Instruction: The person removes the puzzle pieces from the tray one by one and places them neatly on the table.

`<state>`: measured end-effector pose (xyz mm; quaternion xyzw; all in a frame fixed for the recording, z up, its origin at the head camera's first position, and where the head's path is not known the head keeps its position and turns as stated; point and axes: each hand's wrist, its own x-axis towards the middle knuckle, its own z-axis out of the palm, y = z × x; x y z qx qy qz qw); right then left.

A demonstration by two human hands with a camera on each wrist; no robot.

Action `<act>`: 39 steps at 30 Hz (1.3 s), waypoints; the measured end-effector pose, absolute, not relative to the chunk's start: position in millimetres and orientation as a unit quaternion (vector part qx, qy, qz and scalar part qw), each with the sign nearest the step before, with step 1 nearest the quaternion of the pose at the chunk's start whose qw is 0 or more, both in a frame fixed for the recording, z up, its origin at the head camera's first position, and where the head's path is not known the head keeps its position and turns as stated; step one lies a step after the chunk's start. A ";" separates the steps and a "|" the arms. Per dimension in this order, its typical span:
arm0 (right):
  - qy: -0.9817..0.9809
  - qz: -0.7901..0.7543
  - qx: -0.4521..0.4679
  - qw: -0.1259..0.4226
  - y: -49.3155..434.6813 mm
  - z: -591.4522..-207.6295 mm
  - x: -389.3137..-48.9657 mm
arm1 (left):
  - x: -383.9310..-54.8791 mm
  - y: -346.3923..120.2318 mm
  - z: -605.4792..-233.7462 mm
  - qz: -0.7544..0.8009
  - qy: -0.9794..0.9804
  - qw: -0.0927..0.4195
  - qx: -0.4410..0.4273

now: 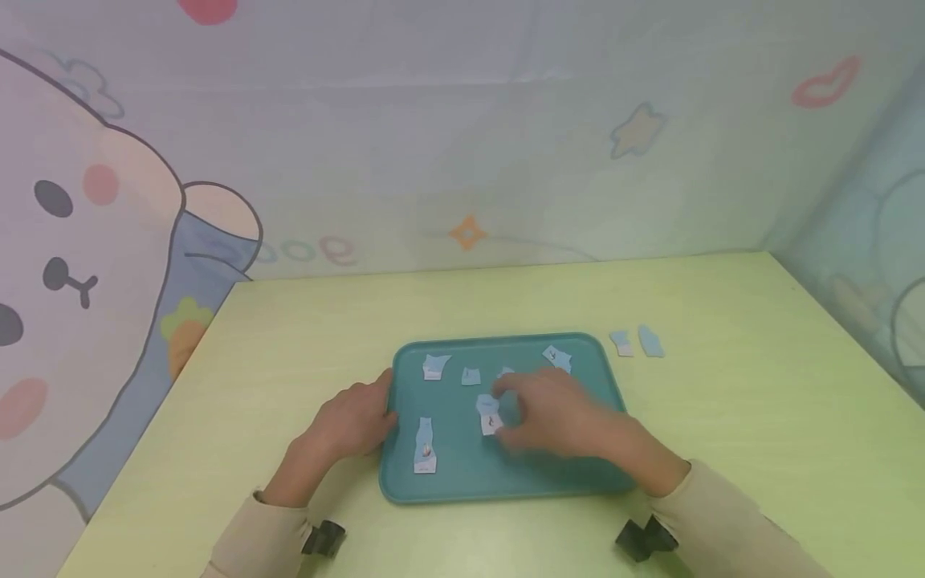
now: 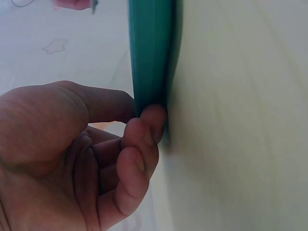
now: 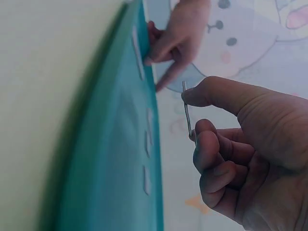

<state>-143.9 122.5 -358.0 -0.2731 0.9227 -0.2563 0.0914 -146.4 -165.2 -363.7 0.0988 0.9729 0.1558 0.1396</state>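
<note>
A teal tray (image 1: 462, 478) lies on the table with several pale blue and white jigsaw puzzle pieces on it. My left hand (image 1: 354, 417) grips the tray's left edge; in the left wrist view the thumb and fingertips meet at the rim. Over the tray's middle, my right hand (image 1: 552, 413) pinches a thin puzzle piece (image 3: 186, 110) between thumb and fingers. From the head view this held piece (image 1: 488, 413) looks blue above and white below; whether it is two joined pieces I cannot tell. A tall joined-looking strip (image 1: 425, 449) lies at the tray's lower left.
Along the tray's far side lie puzzle pieces (image 1: 435, 367), a small one (image 1: 471, 376), and another at the right (image 1: 558, 358). Right of the tray, two loose pieces (image 1: 621, 343) sit on the yellow-green table (image 1: 723, 433). A printed curtain (image 1: 433, 144) hangs behind.
</note>
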 end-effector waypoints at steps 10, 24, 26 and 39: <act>0.931 -0.254 -0.251 0.079 164.1 -331.0 -162.5 | -146.2 -165.5 -362.9 0.150 0.974 0.141 0.097; 0.942 -0.281 -0.162 0.086 247.4 -320.7 -192.4 | -146.7 -166.6 -363.7 0.151 0.973 0.144 0.095; 0.947 -0.274 -0.150 0.080 259.9 -322.2 -195.9 | -146.9 -166.5 -363.7 0.152 0.973 0.144 0.096; 0.962 -0.241 -0.105 0.070 317.0 -334.2 -211.1 | -147.1 -166.5 -363.3 0.150 0.973 0.144 0.097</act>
